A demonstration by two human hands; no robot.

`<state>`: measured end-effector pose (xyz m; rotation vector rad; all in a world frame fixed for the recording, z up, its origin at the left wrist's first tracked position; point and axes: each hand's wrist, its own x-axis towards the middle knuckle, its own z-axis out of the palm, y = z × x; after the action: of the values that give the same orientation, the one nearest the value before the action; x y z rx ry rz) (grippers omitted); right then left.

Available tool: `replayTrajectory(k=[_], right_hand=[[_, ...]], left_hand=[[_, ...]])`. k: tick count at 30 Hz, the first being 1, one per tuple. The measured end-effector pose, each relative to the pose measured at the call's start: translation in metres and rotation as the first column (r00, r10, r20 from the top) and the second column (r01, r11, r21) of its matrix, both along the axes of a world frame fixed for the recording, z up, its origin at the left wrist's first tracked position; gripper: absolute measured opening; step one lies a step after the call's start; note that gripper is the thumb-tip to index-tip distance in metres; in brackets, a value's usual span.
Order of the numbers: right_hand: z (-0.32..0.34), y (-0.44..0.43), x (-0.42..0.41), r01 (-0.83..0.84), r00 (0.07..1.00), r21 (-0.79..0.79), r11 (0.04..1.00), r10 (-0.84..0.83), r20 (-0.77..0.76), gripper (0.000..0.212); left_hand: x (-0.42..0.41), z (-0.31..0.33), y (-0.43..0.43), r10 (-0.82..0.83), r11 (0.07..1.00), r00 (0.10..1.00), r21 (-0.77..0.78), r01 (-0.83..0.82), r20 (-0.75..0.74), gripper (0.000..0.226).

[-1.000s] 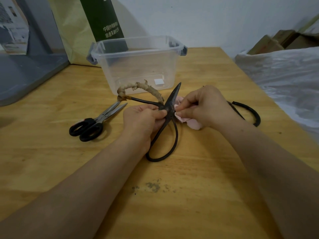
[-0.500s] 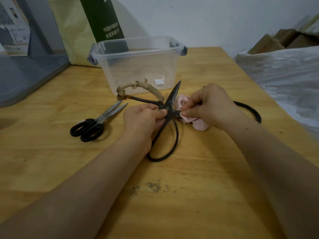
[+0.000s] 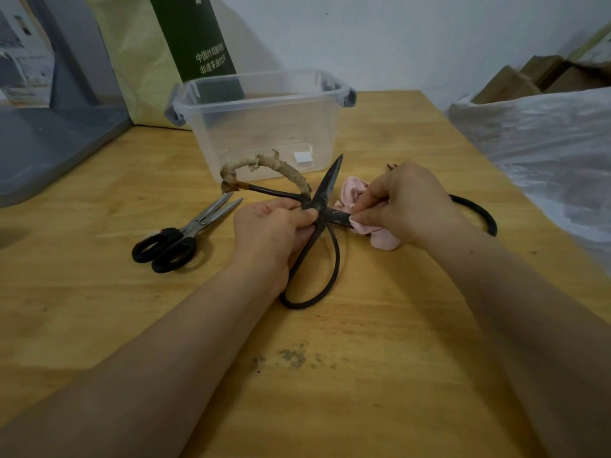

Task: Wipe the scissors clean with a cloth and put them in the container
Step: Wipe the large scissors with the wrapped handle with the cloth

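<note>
Two grips: left [image 3: 271,229] scissors [image 3: 326,185], right [image 3: 410,206] cloth [image 3: 352,193].

a wooden bench [image 3: 99,309] bears a grey smudge [image 3: 292,357] near its front edge. at the bench's far left corner stands a yellow bag [image 3: 139,61] with a dark green panel [image 3: 195,34]. left of the bench lies a grey slab [image 3: 49,143]. right of it is white plastic sheeting [image 3: 545,143], with cardboard boxes [image 3: 529,77] behind.
</note>
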<state>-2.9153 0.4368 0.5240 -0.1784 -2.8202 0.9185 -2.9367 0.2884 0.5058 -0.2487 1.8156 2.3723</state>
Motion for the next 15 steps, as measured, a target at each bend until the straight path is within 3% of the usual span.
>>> replayTrajectory(k=[5,11,13,15], right_hand=[[-0.006,-0.018,-0.002,-0.062,0.991,-0.243,0.968,0.03,-0.133,0.024],[0.005,-0.006,-0.002,-0.021,0.998,-0.013,1.0,0.022,0.06,0.005],[0.007,-0.001,0.0,0.012,0.996,-0.031,0.999,-0.009,0.086,0.008],[0.005,-0.006,0.003,0.015,0.997,-0.166,0.986,-0.003,0.074,0.009]], left_hand=[[0.002,0.001,-0.001,-0.012,1.0,0.999,0.003,0.012,-0.043,0.018],[-0.002,0.0,-0.001,0.004,1.0,1.0,0.001,-0.004,-0.006,0.017],[-0.001,0.001,-0.001,0.001,1.0,1.0,0.005,-0.001,-0.006,0.017],[-0.001,0.001,-0.001,0.003,1.0,1.0,0.021,-0.002,-0.007,0.018]])
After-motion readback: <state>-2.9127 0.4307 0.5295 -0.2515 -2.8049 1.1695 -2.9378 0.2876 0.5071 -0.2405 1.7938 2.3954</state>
